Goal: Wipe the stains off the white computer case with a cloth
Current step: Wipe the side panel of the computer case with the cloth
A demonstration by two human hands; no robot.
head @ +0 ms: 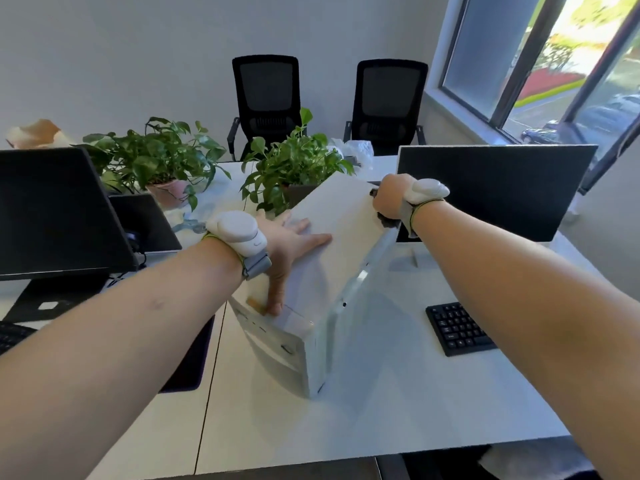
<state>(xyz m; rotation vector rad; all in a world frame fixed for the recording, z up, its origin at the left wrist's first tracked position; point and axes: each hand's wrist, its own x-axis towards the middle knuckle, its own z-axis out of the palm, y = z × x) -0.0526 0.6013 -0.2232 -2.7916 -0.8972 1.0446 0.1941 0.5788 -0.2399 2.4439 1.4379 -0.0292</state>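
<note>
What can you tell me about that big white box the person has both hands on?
The white, smooth rectangular computer case stands tilted on the white desk, its near lower corner down. A clear glass-like side panel faces right; small ports show on the near end. The left hand lies spread on its top, thumb on the near end. The right hand presses a dark cloth on its far right edge.

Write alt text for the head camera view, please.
A person steadies a white computer case on a desk, left hand flat on top, right hand wiping its far edge with a dark cloth. Monitors and plants stand behind.
</note>
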